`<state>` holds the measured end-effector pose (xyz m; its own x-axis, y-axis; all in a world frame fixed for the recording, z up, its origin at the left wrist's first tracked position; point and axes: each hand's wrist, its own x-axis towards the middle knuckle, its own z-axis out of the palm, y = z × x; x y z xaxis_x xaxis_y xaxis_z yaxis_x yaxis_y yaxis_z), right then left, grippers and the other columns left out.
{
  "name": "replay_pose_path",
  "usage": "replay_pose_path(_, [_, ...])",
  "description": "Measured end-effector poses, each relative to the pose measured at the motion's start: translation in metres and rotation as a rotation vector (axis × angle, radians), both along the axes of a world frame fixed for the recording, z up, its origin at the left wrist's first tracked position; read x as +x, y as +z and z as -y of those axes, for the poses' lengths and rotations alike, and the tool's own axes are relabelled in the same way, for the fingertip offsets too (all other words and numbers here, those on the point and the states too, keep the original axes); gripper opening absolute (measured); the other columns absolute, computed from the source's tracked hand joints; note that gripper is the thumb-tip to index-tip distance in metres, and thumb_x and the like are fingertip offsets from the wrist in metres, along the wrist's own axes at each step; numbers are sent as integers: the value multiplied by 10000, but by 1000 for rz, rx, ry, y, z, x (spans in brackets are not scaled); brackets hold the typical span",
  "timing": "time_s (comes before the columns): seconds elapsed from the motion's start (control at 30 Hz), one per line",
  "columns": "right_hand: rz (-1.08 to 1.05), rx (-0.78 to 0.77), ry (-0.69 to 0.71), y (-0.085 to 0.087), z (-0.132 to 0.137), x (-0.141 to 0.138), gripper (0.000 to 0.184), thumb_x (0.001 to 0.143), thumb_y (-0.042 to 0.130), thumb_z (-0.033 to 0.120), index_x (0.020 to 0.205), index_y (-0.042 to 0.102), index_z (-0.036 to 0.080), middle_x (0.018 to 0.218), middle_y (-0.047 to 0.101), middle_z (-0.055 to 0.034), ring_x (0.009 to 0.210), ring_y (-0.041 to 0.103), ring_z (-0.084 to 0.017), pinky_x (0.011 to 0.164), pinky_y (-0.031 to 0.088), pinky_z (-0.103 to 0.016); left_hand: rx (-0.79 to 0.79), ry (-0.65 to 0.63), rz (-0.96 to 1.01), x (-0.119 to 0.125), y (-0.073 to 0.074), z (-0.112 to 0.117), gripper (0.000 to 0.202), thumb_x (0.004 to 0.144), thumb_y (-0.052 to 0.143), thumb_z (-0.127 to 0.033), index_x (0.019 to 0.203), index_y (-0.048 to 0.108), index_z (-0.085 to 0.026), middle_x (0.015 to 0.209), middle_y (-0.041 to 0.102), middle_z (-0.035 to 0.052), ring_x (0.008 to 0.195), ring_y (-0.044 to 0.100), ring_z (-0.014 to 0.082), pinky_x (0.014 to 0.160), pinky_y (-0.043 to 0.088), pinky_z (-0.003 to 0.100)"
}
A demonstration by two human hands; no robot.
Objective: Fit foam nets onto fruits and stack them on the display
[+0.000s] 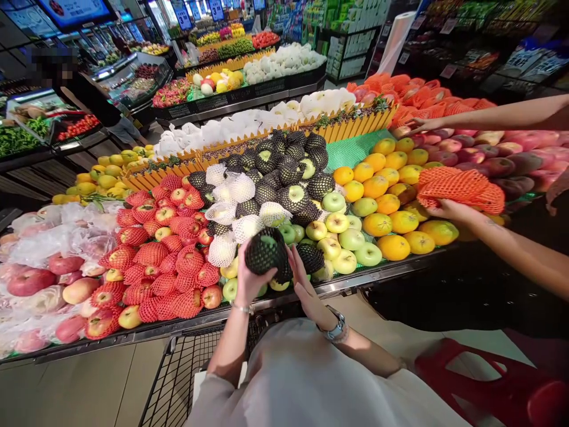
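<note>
A green apple in a black foam net [265, 252] is held up in my left hand [249, 283], whose fingers wrap round its left side and underside. My right hand [310, 296] is at the net's right side with its fingers stretched out. Whether its fingertips touch the net I cannot tell. Behind my hands lie several more apples in black nets [291, 172] and some in white nets [240, 190]. Bare green and yellow apples [349, 240] lie just right of my hands. Apples in red nets [166, 255] fill the area to the left.
A shopping cart [182, 373] stands below the display's metal edge [347, 284]. On the right, another person's hand [448, 210] holds orange foam nets [460, 190]; that person's other hand [422, 124] touches the fruit. A red basket [489, 379] is at lower right. Oranges [377, 204] lie between us.
</note>
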<state>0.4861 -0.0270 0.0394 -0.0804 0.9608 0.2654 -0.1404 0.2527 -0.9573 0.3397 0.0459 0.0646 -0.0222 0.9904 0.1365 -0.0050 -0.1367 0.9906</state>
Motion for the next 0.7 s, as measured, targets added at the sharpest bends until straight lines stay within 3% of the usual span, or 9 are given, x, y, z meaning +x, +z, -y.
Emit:
replay_pose_path(0.07, [-6,12,-69,0,1,7,690,961,423,509,1530,58,370,1609,135,33,1489,103,-193,1228,103,-444,163,-37,-208,10,23,-44,825,509,864,-216,1259,520,-220,1338,526,90,1339,413,311,1197,223,428])
replay_pose_path(0.2, [30,-17,-221,-10,11,28,582,949,505,395,1480,272,344,1555,299,-16,1453,241,-212,1213,189,-460,387,32,-686,38,68,-149,845,640,796,-270,1376,399,-148,1404,449,156,1313,421,338,1139,297,498])
replay_pose_path(0.27, [61,-56,-312,-18,17,38,517,949,504,380,1439,351,316,1520,357,-36,1426,296,-214,1201,231,-453,431,73,-946,54,81,-194,852,664,772,-262,1405,364,-153,1429,407,185,1311,418,365,1099,321,523])
replay_pose_path(0.33, [91,-104,-384,-27,23,48,480,948,503,383,1408,396,296,1487,401,-50,1401,338,-217,1190,259,-451,485,5,-1172,68,83,-222,849,666,768,-245,1408,367,-151,1422,407,208,1283,440,394,1065,319,539])
replay_pose_path(0.4, [111,-134,-432,-33,29,56,460,947,502,386,1389,421,287,1465,428,-57,1383,365,-224,1182,274,-457,541,-119,-1348,79,76,-230,848,649,780,-240,1396,389,-147,1399,430,219,1243,470,413,1053,297,545])
replay_pose_path(0.53, [134,-124,-504,-41,36,71,426,944,502,386,1353,465,271,1420,479,-75,1348,416,-240,1145,335,-472,616,-349,-1459,89,46,-210,839,651,781,-271,1388,405,-136,1363,456,229,1222,485,408,1099,189,551])
replay_pose_path(0.6, [141,-132,-524,-43,36,75,397,941,505,389,1315,500,258,1371,523,-88,1308,460,-243,1118,373,-479,600,-395,-1447,88,34,-202,835,656,771,-247,1397,401,-143,1387,432,226,1251,457,403,1109,180,535])
replay_pose_path(0.7, [155,-170,-491,-45,32,73,366,942,499,391,1274,530,240,1326,554,-94,1269,492,-237,1104,391,-466,509,-412,-1392,85,27,-207,853,683,753,-281,1433,364,-161,1416,420,204,1270,436,394,1076,269,508])
